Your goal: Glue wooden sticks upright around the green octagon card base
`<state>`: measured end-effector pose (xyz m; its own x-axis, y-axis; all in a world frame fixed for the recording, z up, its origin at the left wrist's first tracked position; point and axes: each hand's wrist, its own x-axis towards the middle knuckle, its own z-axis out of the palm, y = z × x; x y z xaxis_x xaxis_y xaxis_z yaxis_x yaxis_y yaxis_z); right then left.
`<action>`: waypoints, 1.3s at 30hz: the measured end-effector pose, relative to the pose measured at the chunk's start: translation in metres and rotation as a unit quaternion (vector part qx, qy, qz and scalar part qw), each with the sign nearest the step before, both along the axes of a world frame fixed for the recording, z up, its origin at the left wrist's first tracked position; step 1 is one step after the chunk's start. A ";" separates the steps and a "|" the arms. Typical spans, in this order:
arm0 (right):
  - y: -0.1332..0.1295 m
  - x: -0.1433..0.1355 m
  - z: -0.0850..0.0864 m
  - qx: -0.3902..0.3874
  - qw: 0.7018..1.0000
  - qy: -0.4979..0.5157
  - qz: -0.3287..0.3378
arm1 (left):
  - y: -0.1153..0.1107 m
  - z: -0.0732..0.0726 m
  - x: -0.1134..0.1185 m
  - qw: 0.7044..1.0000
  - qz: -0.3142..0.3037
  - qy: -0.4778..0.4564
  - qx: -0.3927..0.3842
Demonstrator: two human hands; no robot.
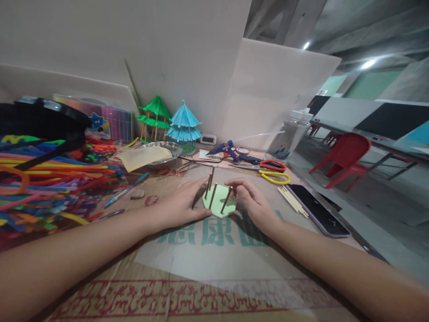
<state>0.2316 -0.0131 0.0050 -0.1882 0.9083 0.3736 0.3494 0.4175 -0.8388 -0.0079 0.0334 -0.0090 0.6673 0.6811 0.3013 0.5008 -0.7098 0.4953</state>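
Observation:
A light green flat piece (219, 203) with several thin brown sticks (213, 196) standing on it lies on the translucent sheet at the middle of the table. My left hand (187, 201) rests at its left edge, thumb and fingers spread apart around that side, holding nothing. On the right side, my right hand (253, 201) is beside the piece with its fingers curled near a stick; whether the fingertips hold anything is too small to tell.
Colourful pipe cleaners (50, 179) are piled at left. Behind stand a green model pavilion (156, 116), a blue one (183, 123), a metal bowl (167, 150) and a glue gun (226, 150). Scissors (271, 166), pale sticks (292, 201) and a phone (317, 208) lie at right.

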 end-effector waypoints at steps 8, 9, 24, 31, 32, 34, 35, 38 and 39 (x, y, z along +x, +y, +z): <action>0.001 -0.005 0.001 0.074 0.995 -0.070 0.001 | 0.000 0.001 -0.001 1.000 -0.007 -0.005 0.009; 0.001 -0.006 0.002 0.082 0.994 -0.074 0.009 | -0.001 0.001 -0.001 1.000 -0.007 -0.003 0.010; 0.001 -0.009 0.005 0.090 0.990 -0.101 0.038 | 0.000 0.005 0.000 1.000 -0.025 -0.003 0.009; 0.002 -0.008 0.001 0.086 0.990 -0.108 0.036 | 0.000 0.004 0.000 1.000 -0.027 0.001 0.009; 0.001 -0.007 0.001 0.085 0.990 -0.104 0.037 | 0.000 0.004 0.000 1.000 -0.028 -0.001 0.010; -0.001 -0.005 -0.001 0.092 0.992 -0.084 0.035 | 0.000 0.005 0.000 0.999 -0.037 -0.008 0.014; -0.002 -0.005 -0.001 0.106 0.991 -0.068 0.034 | 0.000 0.005 0.000 0.999 -0.042 -0.012 0.016; -0.006 -0.003 -0.002 0.180 0.983 -0.024 0.036 | 0.001 0.005 0.000 0.998 -0.050 -0.023 0.022; -0.007 -0.002 -0.001 0.203 0.978 -0.020 0.036 | 0.001 0.005 0.000 0.998 -0.052 -0.026 0.024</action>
<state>0.2291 -0.0198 0.0037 -0.2676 0.6700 0.6924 0.3353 0.7385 -0.5850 -0.0077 0.0342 -0.0040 0.7163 0.5928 0.3679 0.3979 -0.7803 0.4826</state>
